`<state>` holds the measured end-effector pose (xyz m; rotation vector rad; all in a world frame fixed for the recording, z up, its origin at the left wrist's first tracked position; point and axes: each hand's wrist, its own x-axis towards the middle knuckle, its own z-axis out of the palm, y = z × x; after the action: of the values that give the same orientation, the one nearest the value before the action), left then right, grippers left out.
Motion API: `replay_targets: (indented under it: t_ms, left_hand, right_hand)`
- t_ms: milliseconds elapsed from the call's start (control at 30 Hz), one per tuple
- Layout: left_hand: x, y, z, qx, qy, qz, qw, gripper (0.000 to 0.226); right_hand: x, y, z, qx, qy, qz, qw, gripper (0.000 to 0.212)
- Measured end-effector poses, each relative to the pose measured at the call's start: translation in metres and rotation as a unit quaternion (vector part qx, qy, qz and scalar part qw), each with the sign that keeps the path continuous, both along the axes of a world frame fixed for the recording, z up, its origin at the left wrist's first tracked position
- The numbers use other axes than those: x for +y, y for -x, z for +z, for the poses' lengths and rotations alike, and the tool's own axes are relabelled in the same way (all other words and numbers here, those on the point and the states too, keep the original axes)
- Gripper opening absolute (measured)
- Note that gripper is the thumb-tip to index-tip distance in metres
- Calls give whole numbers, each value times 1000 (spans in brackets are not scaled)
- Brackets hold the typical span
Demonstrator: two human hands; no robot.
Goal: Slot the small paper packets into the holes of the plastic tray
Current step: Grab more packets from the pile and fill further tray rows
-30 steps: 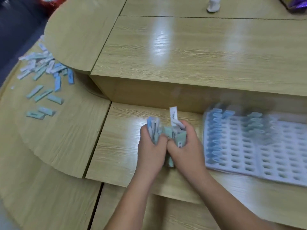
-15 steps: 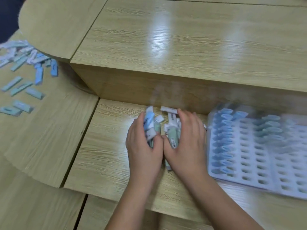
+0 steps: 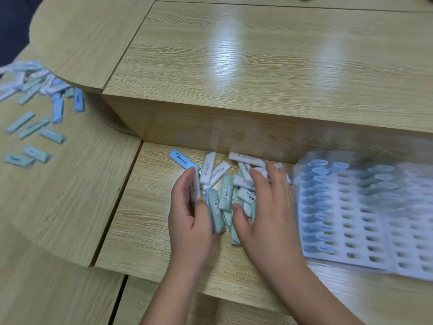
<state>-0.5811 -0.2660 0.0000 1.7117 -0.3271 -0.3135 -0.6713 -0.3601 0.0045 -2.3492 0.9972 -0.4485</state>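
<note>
The white plastic tray (image 3: 351, 261) of oval holes was smeared by motion and ran off the right edge. The right hand (image 3: 269, 214) hid part of the heap of small blue, green and white paper packets (image 3: 226, 193), whose print was unreadable. Whether the left hand (image 3: 189, 216) pinched one was unclear.

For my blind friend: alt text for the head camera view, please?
A person's left hand and right hand rest on a pile of small paper packets on a wooden desk. A white plastic tray lies right of them, its left column holding blue packets; other packets lie scattered far left.
</note>
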Motion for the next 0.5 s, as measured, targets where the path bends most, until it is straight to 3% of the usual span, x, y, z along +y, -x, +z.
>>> replay_targets:
  t_ms: [133,267,367,433,500]
  left_hand:
    - [12,-7,1,5,-59,16,998,49]
    - [21,-19,-2,-91,-229,30,969,41]
    - [24,-26,2,-134,-350,19,927,50]
    - [26,-28,4,-142,-382,12,913,44]
    - [26,-30,6,-143,-385,12,911,32]
  right_hand:
    - [9,17,2,27,62,24,997,45]
    - [8,5,7,51,91,47,993,31]
    - [2,-12,11,104,98,86,986,43]
    - [-3,-21,15,141,121,111,976,57]
    - [-4,-28,22,193,154,144,958,56]
